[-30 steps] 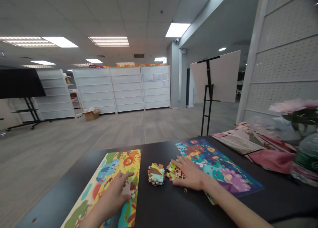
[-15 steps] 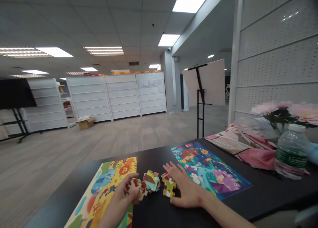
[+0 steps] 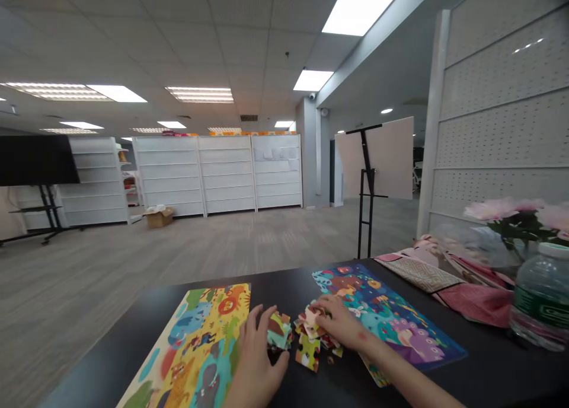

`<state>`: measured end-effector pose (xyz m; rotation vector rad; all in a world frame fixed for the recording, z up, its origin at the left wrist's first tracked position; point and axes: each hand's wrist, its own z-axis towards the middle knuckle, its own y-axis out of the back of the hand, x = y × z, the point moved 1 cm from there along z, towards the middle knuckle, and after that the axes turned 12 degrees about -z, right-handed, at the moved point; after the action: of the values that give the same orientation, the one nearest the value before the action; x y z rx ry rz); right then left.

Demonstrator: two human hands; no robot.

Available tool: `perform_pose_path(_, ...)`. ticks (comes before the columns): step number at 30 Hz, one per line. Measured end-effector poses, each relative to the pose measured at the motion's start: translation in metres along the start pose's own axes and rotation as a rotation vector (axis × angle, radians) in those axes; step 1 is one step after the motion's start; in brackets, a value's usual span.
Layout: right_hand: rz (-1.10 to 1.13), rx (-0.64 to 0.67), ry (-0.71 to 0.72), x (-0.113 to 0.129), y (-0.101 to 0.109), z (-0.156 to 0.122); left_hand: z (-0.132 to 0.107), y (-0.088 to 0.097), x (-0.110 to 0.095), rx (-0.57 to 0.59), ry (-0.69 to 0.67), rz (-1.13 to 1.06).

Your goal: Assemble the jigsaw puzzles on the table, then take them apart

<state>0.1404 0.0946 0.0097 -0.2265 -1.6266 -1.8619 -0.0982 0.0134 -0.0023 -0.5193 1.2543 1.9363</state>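
Observation:
Two small heaps of jigsaw puzzle pieces lie on the black table. My left hand curves beside the left heap, thumb and fingers apart, with nothing visible in its grasp. Over the right heap, my right hand has its fingers bent and closed on light pink and brown puzzle pieces; its fingertips hide part of them. Left of my left hand is a yellow picture board with cartoon animals. A blue picture board with sea and night figures lies partly under my right forearm.
A pink patterned cloth bag and a clear water bottle with a green label stand at the table's right, near pink flowers. Beyond the table are an easel board, white shelving and a cardboard box.
My left hand has let go of the puzzle pieces it held and moved right to the left heap. My right hand has closed on pieces at the right heap, which looks larger.

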Motion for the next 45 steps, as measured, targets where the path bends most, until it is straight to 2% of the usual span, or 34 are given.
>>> perform_pose_path(2,-0.065,0.05,-0.011,-0.011,-0.005,0.006,-0.001,-0.008,-0.001,0.059,0.031,0.142)
perform_pose_path(4,-0.115,0.102,-0.008,-0.015,-0.009,0.007,-0.007,-0.024,-0.005,0.167,0.007,0.222)
perform_pose_path(6,-0.159,0.146,0.002,-0.015,-0.011,0.006,-0.013,-0.043,-0.011,0.312,0.014,0.242)
perform_pose_path(8,-0.195,0.178,0.008,-0.013,-0.01,0.007,-0.018,-0.059,-0.016,0.396,0.062,0.243)
perform_pose_path(11,-0.218,0.223,0.006,-0.007,-0.008,0.009,-0.02,-0.068,-0.02,0.391,0.088,0.2)
perform_pose_path(18,-0.179,0.286,-0.097,0.009,-0.003,0.009,-0.016,-0.065,-0.02,0.383,0.122,0.13)
perform_pose_path(26,0.055,0.31,-0.19,0.018,-0.005,0.012,-0.015,-0.074,-0.037,0.349,0.116,0.075)
perform_pose_path(29,0.139,0.33,-0.232,0.013,-0.001,0.013,-0.014,-0.067,-0.046,0.347,0.086,0.037)
perform_pose_path(32,0.179,0.299,-0.251,0.002,0.002,0.015,-0.009,-0.046,-0.048,0.305,0.041,-0.031)
perform_pose_path(35,0.156,0.222,-0.247,-0.006,-0.001,0.018,0.001,-0.016,-0.04,0.098,-0.015,-0.058)
perform_pose_path(37,0.106,0.18,-0.227,-0.006,-0.007,0.019,0.01,-0.001,-0.028,-0.006,0.003,-0.01)
perform_pose_path(38,0.076,0.161,-0.206,-0.004,-0.009,0.018,0.013,0.003,-0.02,-0.007,0.033,0.015)
perform_pose_path(41,-0.003,0.124,-0.114,0.005,-0.012,0.011,0.018,0.003,0.001,0.161,0.118,0.035)
perform_pose_path(43,-0.05,0.157,-0.043,0.01,-0.011,0.001,0.018,-0.002,0.01,0.231,0.121,0.021)
perform_pose_path(45,-0.119,0.243,0.06,0.014,-0.009,-0.013,0.017,-0.005,0.015,0.233,0.094,-0.001)
